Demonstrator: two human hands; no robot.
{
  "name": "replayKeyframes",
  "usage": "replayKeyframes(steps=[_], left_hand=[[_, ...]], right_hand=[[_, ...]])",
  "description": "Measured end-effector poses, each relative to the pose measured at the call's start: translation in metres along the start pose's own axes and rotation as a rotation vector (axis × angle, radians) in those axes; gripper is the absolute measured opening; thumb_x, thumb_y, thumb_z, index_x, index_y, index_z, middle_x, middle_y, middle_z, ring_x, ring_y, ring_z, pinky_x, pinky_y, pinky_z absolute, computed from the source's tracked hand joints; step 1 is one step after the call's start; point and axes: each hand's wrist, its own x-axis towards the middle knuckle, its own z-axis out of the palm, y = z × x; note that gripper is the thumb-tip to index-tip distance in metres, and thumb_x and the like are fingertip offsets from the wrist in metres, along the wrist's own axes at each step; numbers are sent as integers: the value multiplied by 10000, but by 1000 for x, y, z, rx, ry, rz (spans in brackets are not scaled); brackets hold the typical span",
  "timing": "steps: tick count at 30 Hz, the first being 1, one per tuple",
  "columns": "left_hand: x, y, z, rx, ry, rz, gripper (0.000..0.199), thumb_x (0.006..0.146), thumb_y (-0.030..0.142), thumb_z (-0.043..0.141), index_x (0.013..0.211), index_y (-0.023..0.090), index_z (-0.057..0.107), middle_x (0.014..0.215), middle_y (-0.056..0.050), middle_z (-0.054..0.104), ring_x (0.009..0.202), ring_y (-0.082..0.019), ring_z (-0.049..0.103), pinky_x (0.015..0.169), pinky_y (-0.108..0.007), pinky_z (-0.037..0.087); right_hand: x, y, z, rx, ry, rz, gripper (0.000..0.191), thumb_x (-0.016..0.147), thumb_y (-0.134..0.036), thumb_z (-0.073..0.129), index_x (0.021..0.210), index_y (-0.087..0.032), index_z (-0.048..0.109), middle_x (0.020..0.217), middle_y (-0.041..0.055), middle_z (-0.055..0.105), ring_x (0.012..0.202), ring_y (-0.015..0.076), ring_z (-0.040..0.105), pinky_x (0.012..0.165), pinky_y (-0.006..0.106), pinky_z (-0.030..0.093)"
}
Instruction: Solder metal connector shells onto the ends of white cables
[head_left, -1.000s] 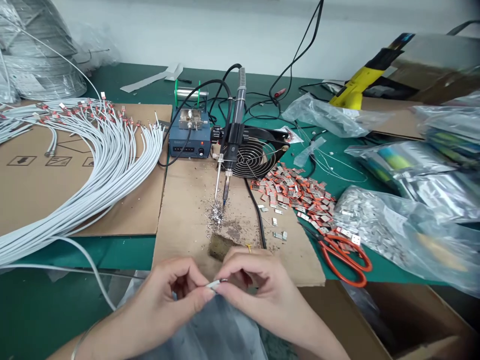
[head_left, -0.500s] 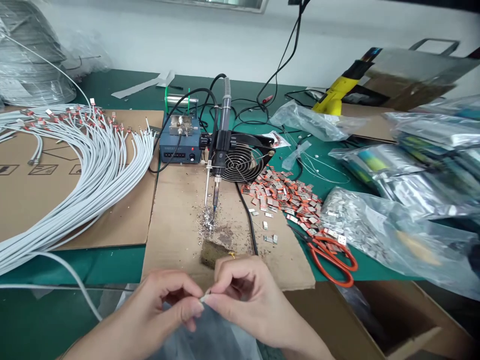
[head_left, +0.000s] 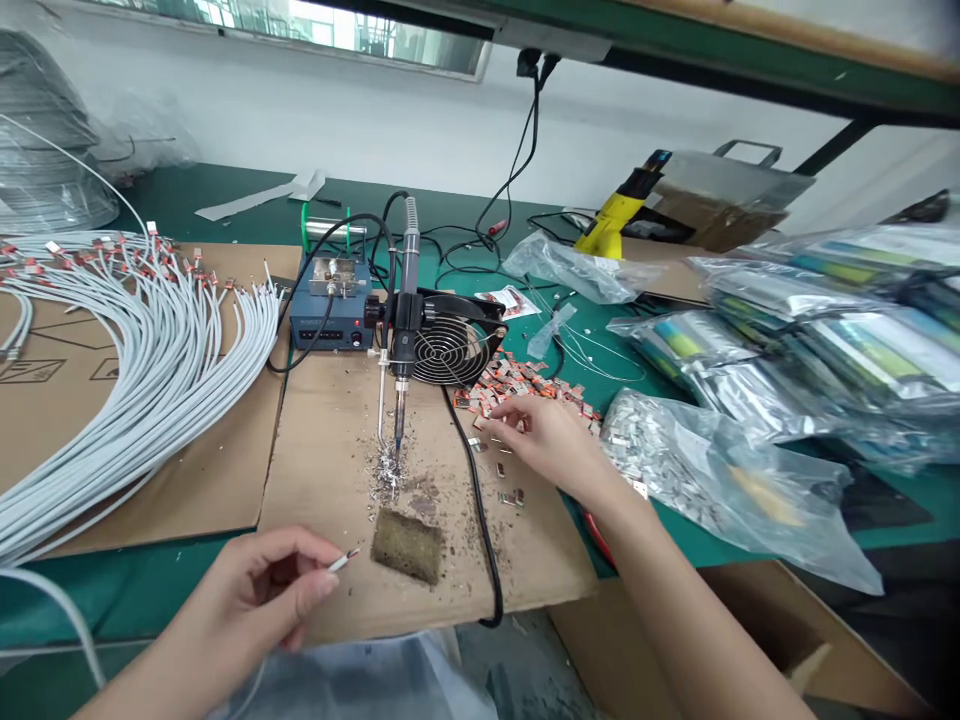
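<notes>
My left hand pinches a white cable between thumb and forefinger, its stripped end with thin wire tips pointing right. My right hand is stretched over the near edge of a pile of USB connectors with orange parts. Its thumb and forefinger close at a small metal USB connector. A few loose connectors lie on the cardboard below that hand. A soldering iron stands tip down in a holder, over scattered solder bits. A brown sponge lies between my hands.
White cables lie bundled at left, many ends with connectors. Behind are a blue soldering station, solder spool and black fan. A black cord crosses the cardboard. At right are a bag of metal parts and silvery packets.
My hands have come apart. The right one has moved forward and right to the connector pile, while the left keeps the cable end. The view has shifted, showing the shelf above.
</notes>
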Motion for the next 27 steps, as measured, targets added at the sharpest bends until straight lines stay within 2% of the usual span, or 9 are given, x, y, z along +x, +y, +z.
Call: replayKeyframes(steps=[4, 10, 13, 16, 18, 21, 23, 25, 27], left_hand=[[14, 5, -4, 100, -128, 5, 283, 761, 420, 606, 808, 142, 621, 549, 62, 466, 426, -46, 426, 417, -164, 308], [36, 24, -7, 195, -246, -35, 223, 786, 349, 558, 824, 129, 566, 534, 86, 428, 402, -45, 408, 408, -175, 293], [53, 35, -5, 238, -275, -31, 219, 776, 305, 560, 877, 112, 574, 527, 91, 432, 387, -48, 414, 396, -178, 301], [71, 41, -2, 259, -304, 2, 202, 761, 283, 573, 866, 111, 582, 525, 90, 438, 363, -49, 403, 363, -180, 289], [79, 43, -1, 255, -321, 27, 180, 754, 273, 582, 839, 115, 589, 522, 88, 441, 347, -44, 387, 348, -179, 273], [84, 44, 0, 232, -343, 58, 137, 760, 256, 577, 788, 123, 595, 504, 91, 424, 340, -33, 352, 341, -170, 258], [83, 44, 0, 219, -359, 67, 137, 774, 260, 569, 775, 126, 599, 488, 93, 406, 349, -32, 337, 342, -162, 257], [82, 45, -1, 209, -375, 66, 151, 785, 271, 566, 784, 125, 607, 478, 93, 397, 357, -34, 332, 343, -158, 256], [81, 46, -1, 205, -374, 54, 165, 788, 280, 570, 803, 122, 615, 489, 89, 407, 363, -34, 331, 347, -160, 261]], right_hand=[[10, -3, 8, -89, -39, -53, 139, 784, -295, 583, 770, -186, 669, 640, 32, 661, 627, 200, 608, 542, 257, 378], [11, -4, 8, -225, -60, -193, 195, 801, -148, 478, 771, -133, 671, 750, 121, 672, 747, 269, 613, 636, 312, 395], [17, -1, 10, -241, -55, -212, 231, 814, -143, 440, 762, -120, 664, 673, 126, 659, 658, 268, 616, 576, 314, 385], [14, 0, 9, -210, -25, -195, 243, 842, -191, 430, 801, -127, 661, 605, 89, 650, 561, 229, 609, 531, 297, 394], [5, -4, 7, -18, 27, -165, 225, 854, -245, 450, 833, -152, 653, 621, 60, 658, 548, 193, 605, 527, 278, 424], [-15, -23, 5, 577, 39, -81, 136, 803, -308, 560, 801, -196, 636, 691, 40, 673, 590, 160, 611, 527, 245, 469], [-25, -41, 8, 849, -97, -19, 95, 753, -290, 620, 769, -197, 633, 664, 34, 663, 582, 148, 606, 525, 239, 485], [-30, -60, 14, 1008, -244, 65, 99, 733, -275, 645, 769, -183, 633, 625, 27, 645, 559, 133, 593, 520, 233, 490], [-29, -72, 22, 1140, -336, 157, 128, 715, -274, 676, 770, -170, 625, 616, 16, 633, 555, 116, 590, 533, 225, 500]])
